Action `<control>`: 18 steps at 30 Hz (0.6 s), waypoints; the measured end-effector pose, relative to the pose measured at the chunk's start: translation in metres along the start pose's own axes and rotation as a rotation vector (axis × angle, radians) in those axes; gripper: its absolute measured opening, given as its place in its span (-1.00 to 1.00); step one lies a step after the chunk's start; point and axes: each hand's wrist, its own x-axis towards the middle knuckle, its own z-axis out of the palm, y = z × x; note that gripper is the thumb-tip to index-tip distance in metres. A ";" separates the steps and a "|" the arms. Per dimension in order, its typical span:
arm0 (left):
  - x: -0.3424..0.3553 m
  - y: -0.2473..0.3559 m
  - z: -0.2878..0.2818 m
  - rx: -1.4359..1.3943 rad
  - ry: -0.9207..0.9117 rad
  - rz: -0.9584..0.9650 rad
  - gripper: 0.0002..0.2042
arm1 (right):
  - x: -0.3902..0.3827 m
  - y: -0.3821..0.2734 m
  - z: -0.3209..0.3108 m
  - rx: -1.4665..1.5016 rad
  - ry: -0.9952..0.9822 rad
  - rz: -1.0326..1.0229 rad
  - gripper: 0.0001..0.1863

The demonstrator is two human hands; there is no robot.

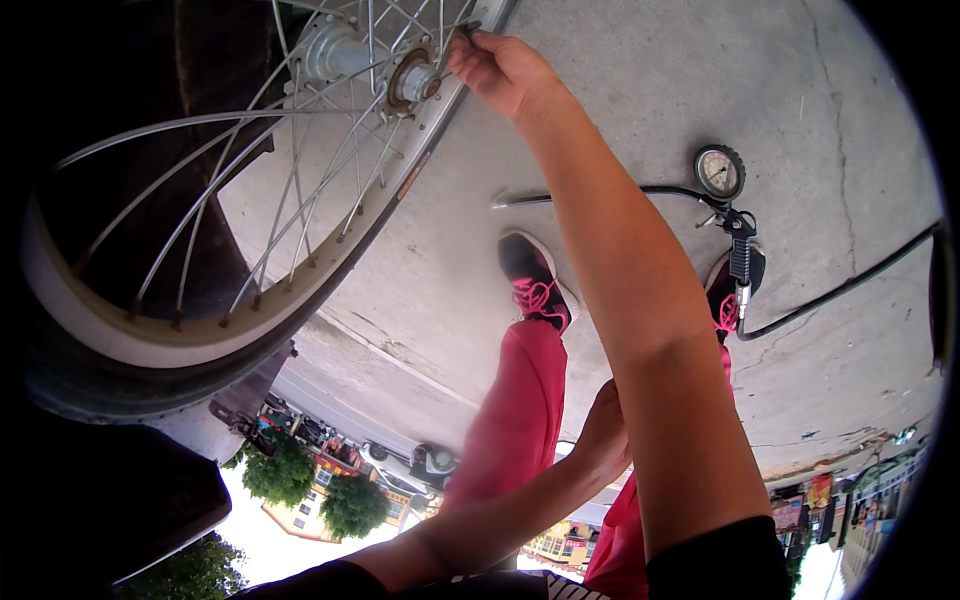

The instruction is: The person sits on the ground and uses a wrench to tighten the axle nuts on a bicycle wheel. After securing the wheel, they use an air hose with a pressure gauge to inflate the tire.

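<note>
A spoked wheel stands at the upper left, its pale rim and dark tyre cut by the picture's edge. Its metal hub shows rust. My right hand reaches up to the rim beside the hub, fingers closed in a pinch. A small dark piece shows at the fingertips; I cannot make out what it is. My left hand is low, by my legs, partly covered by my right forearm, so its fingers are hidden. To the right lies a tyre inflator with a round dial gauge.
The inflator's black hose runs off to the right, and a thinner hose passes behind my right forearm. My dark shoe with pink laces stands on the cracked concrete. Cars, trees and buildings appear along the lower edge.
</note>
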 end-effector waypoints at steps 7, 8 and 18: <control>0.000 0.004 0.015 -0.224 0.076 0.087 -0.78 | 0.002 0.003 -0.004 0.052 0.017 0.021 -0.81; 0.001 0.004 0.016 -0.217 0.111 0.088 -0.77 | 0.002 0.004 -0.004 0.048 0.025 0.006 -0.83; 0.021 -0.012 -0.008 -0.179 -0.022 0.304 -0.61 | -0.089 -0.024 -0.054 -1.699 0.282 -0.200 -0.63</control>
